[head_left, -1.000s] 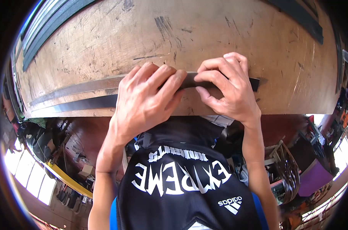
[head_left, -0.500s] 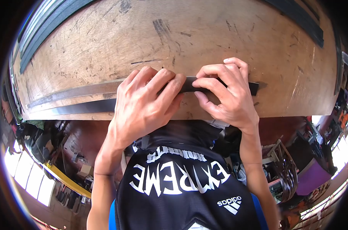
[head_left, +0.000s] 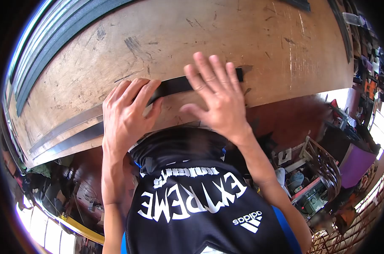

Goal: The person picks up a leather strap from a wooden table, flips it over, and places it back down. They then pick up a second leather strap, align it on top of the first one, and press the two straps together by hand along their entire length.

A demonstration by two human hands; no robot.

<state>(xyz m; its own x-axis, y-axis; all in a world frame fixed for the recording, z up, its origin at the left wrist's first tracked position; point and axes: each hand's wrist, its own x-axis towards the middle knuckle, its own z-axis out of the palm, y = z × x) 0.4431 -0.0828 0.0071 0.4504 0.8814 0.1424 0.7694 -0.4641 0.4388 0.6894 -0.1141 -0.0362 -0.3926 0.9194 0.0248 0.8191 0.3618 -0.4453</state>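
A long, flat black strip (head_left: pixel 171 86) lies along the front of the wooden worktable (head_left: pixel 166 46). My left hand (head_left: pixel 130 103) is closed over it, with curled fingers on the far side and the thumb on the near side. Beyond that hand, the strip runs on to the left with a shiny surface. My right hand (head_left: pixel 219 99) is spread flat over the right part of the strip, holding nothing; whether the palm touches is hard to see. A brownish strip (head_left: pixel 69 128) lies beside the black one at the left.
Several long dark strips (head_left: pixel 52 59) are stacked along the table's far left edge. Other dark pieces (head_left: pixel 300 4) lie at the back right. Below the table's front edge, clutter and a purple panel (head_left: pixel 357 165) stand to the right, with a yellow bar (head_left: pixel 84 230) to the left.
My right hand has gone from pinching the strip to lying open with fingers spread. My left hand stays closed on the strip. The view has shifted and tilted.
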